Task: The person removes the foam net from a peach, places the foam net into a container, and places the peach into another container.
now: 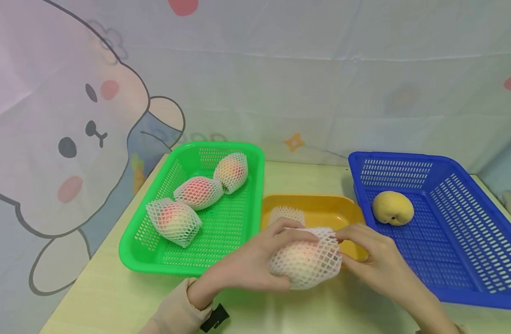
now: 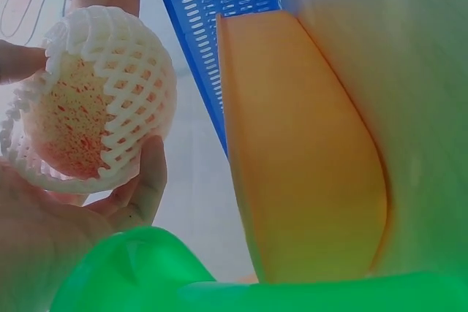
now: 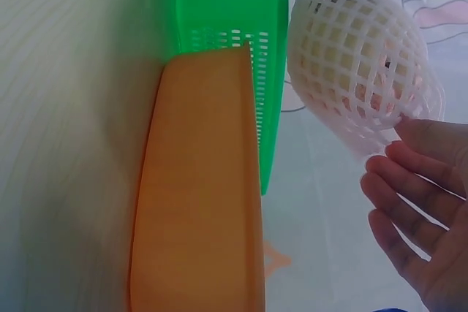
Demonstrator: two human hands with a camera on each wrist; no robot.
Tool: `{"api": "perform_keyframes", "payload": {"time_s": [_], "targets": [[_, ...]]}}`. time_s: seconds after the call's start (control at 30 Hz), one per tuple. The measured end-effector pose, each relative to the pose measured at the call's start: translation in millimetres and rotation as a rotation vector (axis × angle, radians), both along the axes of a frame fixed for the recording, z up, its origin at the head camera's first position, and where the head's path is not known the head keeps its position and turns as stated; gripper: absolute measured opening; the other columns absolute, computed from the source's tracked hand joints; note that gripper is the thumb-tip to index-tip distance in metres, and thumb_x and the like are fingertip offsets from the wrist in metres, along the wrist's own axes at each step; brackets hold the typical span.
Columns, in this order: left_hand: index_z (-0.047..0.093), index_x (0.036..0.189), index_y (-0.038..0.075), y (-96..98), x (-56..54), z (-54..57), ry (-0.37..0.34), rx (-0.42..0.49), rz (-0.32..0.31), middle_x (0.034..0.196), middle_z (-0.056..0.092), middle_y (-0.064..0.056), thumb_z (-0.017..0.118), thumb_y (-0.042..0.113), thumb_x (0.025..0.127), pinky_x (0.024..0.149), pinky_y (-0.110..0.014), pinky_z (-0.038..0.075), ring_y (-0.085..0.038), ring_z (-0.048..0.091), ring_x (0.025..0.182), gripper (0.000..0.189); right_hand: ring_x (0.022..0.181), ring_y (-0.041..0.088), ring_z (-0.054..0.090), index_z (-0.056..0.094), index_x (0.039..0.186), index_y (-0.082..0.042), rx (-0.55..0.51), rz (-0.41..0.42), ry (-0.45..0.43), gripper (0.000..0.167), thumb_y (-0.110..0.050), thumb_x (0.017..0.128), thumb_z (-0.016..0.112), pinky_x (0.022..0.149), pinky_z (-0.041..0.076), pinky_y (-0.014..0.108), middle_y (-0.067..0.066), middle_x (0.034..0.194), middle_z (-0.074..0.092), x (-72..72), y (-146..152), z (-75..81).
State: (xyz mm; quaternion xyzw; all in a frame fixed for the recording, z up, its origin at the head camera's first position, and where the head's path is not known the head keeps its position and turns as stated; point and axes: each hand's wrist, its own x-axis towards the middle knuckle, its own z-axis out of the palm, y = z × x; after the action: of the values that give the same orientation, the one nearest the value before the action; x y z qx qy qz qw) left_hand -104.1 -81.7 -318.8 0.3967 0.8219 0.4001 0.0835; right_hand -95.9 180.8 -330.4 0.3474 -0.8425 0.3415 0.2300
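1. Three netted peaches (image 1: 198,191) lay slantwise in the green basket (image 1: 261,195) towards the table's (image 1: 101,297) left edge.
2. A yellow fruit (image 1: 392,208) sat near the blue basket's (image 1: 439,250) back left corner.
3. The left hand (image 1: 259,260) and right hand (image 1: 374,253) partly hid the orange tray (image 1: 326,206) between.
4. Raised before the tray's back edge, a peach (image 2: 69,118) in a foam net (image 1: 328,264) filled the left hand's wide-curved grip.
5. The right hand, thumb and fingers nearly together, pinched the net's right end.

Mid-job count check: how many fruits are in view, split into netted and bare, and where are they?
Netted fruit: 4 (3 in the green basket, 1 held in the hands)
Bare yellow fruit: 1 (in the blue basket)
Total: 5
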Motion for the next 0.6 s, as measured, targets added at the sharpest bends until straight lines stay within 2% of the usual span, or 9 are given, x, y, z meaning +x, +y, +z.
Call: {"api": "perform_keyframes", "payload": {"time_s": [0.23,0.4,0.6], "targets": [[0.046,0.136,0.040,-0.3,-0.1,1.0,-0.043,0.000,0.021,0.140,0.037,0.002,0.072,0.016,0.070,0.089,-0.024,0.048,-0.016,0.050,0.117,0.074,0.105,-0.005,0.054,0.066,0.109,-0.010,-0.081,0.135,-0.061,0.054,0.018,0.063,0.073,0.065,0.054,0.013,0.004,0.103,0.065,1.5,-3.5,-2.4],[0.046,0.136,0.040,-0.5,-0.7,0.4,-0.051,0.012,0.018,0.140,0.038,0.003,0.072,0.016,0.070,0.088,-0.023,0.049,-0.015,0.051,0.116,0.075,0.113,-0.007,0.052,0.064,0.116,-0.011,-0.094,0.152,-0.096,0.060,0.018,0.064,0.072,0.064,0.055,0.015,0.003,0.109,0.065,3.6,-4.9,-1.6],[0.044,0.137,0.035,-0.7,-3.3,-3.8,-0.044,0.080,-0.010,0.138,0.042,0.005,0.072,0.016,0.069,0.088,-0.026,0.049,-0.013,0.044,0.121,0.076,0.117,-0.004,0.053,0.060,0.124,-0.008,-0.135,0.234,-0.222,0.059,0.011,0.071,0.076,0.068,0.057,0.021,-0.002,0.121,0.063,6.5,-6.2,-0.4]]}}
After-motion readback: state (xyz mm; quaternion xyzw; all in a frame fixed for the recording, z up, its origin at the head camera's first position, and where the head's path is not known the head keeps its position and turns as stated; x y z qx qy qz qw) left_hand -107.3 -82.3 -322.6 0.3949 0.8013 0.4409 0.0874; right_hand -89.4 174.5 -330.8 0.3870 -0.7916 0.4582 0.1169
